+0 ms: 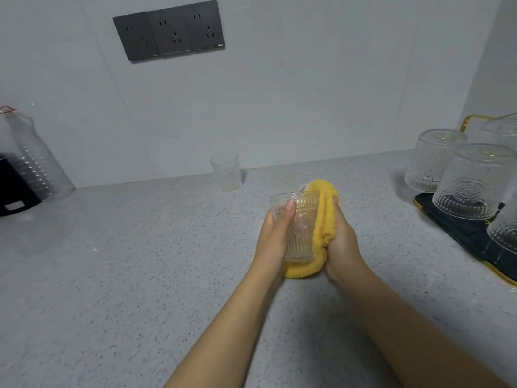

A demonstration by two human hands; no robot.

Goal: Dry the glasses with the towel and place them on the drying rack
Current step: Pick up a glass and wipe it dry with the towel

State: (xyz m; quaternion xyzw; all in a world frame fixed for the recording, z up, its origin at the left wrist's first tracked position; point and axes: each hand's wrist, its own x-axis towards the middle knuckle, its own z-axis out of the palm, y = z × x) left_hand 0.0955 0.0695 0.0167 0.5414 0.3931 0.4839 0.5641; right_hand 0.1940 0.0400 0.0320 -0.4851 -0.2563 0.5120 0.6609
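Observation:
My left hand (275,233) grips a clear patterned glass (300,228), upright, held above the grey counter. My right hand (340,239) holds a yellow towel (324,219) pressed against the glass's right side and wrapped under its base. The drying rack (458,231), a dark tray with a gold rim, stands at the right edge. Several patterned glasses sit upside down on it, among them one at the front (472,183) and one behind it (433,161). Another clear glass (226,172) stands upright by the wall.
A speckled grey counter (126,261) runs to a white tiled wall with dark sockets (169,32). At the far left stand a clear plastic bottle (36,161) and a black object (14,189).

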